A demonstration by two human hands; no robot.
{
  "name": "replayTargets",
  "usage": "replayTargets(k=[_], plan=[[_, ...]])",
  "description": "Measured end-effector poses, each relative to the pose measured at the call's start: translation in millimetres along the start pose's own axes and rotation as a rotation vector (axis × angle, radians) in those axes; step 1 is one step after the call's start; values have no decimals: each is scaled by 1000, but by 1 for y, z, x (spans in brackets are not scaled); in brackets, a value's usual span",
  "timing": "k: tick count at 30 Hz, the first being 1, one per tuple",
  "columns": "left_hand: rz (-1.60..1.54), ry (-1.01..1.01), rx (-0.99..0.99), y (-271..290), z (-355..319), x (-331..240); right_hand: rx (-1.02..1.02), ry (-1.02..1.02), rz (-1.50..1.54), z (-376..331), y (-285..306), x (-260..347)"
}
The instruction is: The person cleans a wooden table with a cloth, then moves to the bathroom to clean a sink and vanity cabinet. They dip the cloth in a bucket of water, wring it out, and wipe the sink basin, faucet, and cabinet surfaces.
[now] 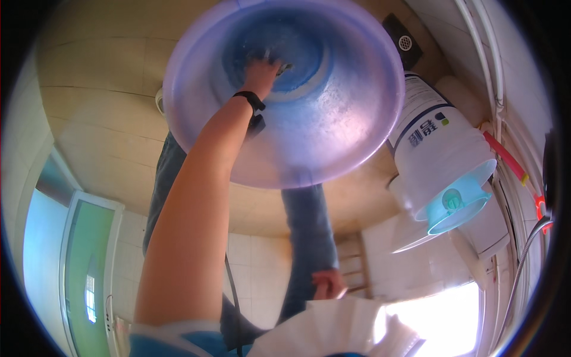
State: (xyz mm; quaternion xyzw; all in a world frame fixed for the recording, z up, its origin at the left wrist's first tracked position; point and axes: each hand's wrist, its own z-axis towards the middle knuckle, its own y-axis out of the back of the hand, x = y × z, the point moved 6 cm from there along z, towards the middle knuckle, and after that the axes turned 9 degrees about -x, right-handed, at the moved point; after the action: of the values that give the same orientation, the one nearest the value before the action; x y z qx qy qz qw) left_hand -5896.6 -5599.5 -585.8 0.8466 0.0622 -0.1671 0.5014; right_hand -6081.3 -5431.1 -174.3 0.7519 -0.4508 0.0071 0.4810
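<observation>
My left hand [262, 76], with a black band [251, 101] at the wrist, reaches down inside a large pale purple basin [351, 113]. Its fingers are bent near the basin's bluish bottom [297, 44], which looks wet. A small greenish, dark-edged thing [285, 69] shows beside the fingers; its kind is too small to tell. My right hand [329, 284] rests by my right knee, away from the basin. Its fingers are curled in, and nothing shows in them.
A white tub [437, 149] with a turquoise scoop-like container [458, 205] stands right of the basin. Pipes [491, 65] and a red-handled thing [504, 156] run along the right wall. A floor drain [405, 43] lies beyond. A green-paned door [89, 256] stands at left.
</observation>
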Motion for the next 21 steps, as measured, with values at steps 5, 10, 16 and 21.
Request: replayTargets(k=[5,10,16,21], plan=[[-472,438,282,-17,-15,21,40,-88,68,8,-4,9],[-1305,557,519,21,-37,-7,106,-41,61,7,-9,12],[-1762,950,487,82,-60,-35,166,-22,29,5,-14,14],[-2157,1059,522,105,-76,-44,172,-21,2,5,-20,22]])
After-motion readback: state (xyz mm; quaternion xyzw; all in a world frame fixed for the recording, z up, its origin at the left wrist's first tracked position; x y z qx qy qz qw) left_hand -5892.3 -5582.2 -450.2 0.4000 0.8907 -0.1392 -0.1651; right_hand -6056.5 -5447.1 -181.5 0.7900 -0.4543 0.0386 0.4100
